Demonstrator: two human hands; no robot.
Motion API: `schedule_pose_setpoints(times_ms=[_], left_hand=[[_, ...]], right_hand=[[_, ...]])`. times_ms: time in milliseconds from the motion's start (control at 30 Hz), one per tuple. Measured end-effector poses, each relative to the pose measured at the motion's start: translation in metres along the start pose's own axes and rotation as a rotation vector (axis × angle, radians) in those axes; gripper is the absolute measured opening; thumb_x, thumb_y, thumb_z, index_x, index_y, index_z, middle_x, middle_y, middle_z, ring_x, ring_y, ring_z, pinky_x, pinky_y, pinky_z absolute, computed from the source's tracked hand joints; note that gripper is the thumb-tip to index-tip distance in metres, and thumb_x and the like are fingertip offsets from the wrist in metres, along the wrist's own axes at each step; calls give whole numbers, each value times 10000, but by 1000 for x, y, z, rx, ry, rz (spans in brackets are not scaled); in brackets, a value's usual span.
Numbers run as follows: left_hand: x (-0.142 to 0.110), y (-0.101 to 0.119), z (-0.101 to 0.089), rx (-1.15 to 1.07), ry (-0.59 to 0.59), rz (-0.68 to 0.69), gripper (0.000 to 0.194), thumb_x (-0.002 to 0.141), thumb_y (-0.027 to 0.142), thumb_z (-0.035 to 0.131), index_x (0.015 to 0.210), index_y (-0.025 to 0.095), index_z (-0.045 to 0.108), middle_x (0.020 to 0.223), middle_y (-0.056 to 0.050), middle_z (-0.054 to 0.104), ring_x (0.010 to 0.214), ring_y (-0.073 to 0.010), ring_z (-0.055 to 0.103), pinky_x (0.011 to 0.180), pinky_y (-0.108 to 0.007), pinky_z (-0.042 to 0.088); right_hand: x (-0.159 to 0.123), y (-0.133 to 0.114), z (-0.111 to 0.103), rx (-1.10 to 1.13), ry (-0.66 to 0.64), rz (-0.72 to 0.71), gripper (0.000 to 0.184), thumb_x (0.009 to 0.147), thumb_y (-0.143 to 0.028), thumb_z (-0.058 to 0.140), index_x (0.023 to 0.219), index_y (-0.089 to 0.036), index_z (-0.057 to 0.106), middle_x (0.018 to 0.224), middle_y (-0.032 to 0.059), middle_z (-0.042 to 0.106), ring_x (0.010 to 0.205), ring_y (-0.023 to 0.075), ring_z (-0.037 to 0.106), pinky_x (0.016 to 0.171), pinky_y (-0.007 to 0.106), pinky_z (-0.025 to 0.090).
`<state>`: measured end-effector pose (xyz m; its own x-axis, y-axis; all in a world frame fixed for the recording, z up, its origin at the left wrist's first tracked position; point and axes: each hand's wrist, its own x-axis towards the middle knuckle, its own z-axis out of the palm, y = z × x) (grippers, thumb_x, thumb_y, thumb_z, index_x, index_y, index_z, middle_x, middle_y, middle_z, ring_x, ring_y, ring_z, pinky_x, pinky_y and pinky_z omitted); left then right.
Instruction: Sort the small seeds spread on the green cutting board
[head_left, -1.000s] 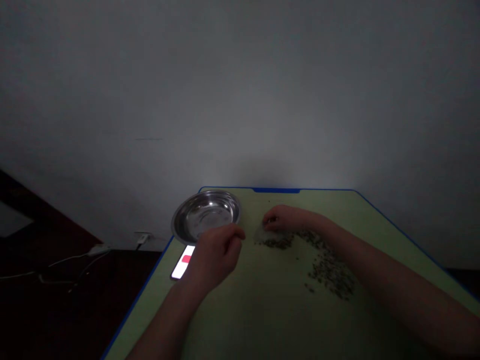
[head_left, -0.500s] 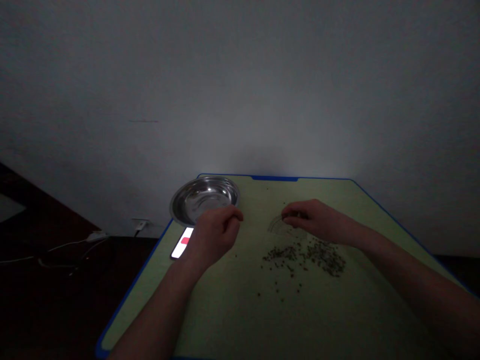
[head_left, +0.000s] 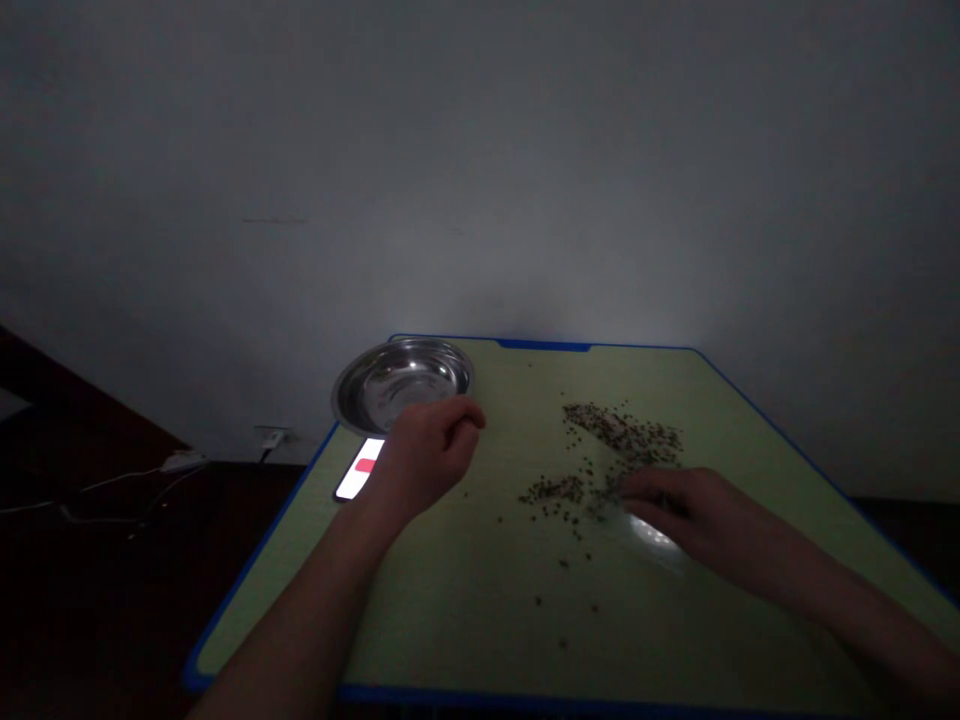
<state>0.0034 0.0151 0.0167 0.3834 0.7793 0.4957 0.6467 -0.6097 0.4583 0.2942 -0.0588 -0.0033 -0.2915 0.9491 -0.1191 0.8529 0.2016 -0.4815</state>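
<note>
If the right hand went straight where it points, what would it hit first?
Probably the dark bits just ahead of the right hand, though its height above the table is unclear.

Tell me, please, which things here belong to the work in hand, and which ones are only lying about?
In the work:
dark grains, scattered on the table
clear shiny piece at the right hand, blurred
metal basin near the left hand, probably

Lying about, it seems:
phone, screen lit
white cable
wall plug
</note>
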Motion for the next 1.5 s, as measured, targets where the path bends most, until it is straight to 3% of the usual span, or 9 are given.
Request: schedule_pose_setpoints(times_ms=[500, 900, 1200, 1500], left_hand=[[-1, 4, -1, 11, -2, 20, 225, 754, 152, 423, 708, 162, 642, 550, 22, 579, 470, -85, 446, 510, -235, 318], [-1, 3, 1, 23, -2, 15, 228, 752, 157, 428, 710, 162, 652, 523, 29, 556, 453, -79, 417, 486, -230, 294], [-1, 3, 2, 35, -15, 12, 232, 753, 153, 440, 730, 161, 671, 542, 23, 576, 460, -80, 422, 491, -235, 294], [-1, 2, 3, 18, -22, -9, 234, 752, 147, 444, 751, 161, 677, 548, 23, 577, 472, -84, 442, 501, -242, 302]], right_hand=[[14, -15, 13, -18, -10, -77, 224, 886, -287, 464, 849, -221, 674, 775, 31, 700, 654, 169, 604, 578, 284, 401], [1, -48, 34, 68, -93, -134, 227, 885, -276, 485, 880, -240, 709, 813, 27, 720, 755, 192, 641, 674, 303, 428], [-14, -63, 50, 98, -95, -221, 220, 872, -277, 508, 903, -279, 726, 787, 26, 731, 713, 190, 650, 641, 286, 446], [-26, -74, 46, 157, -140, -228, 221, 877, -285, 519, 953, -308, 725, 830, 25, 738, 733, 192, 659, 644, 289, 455]])
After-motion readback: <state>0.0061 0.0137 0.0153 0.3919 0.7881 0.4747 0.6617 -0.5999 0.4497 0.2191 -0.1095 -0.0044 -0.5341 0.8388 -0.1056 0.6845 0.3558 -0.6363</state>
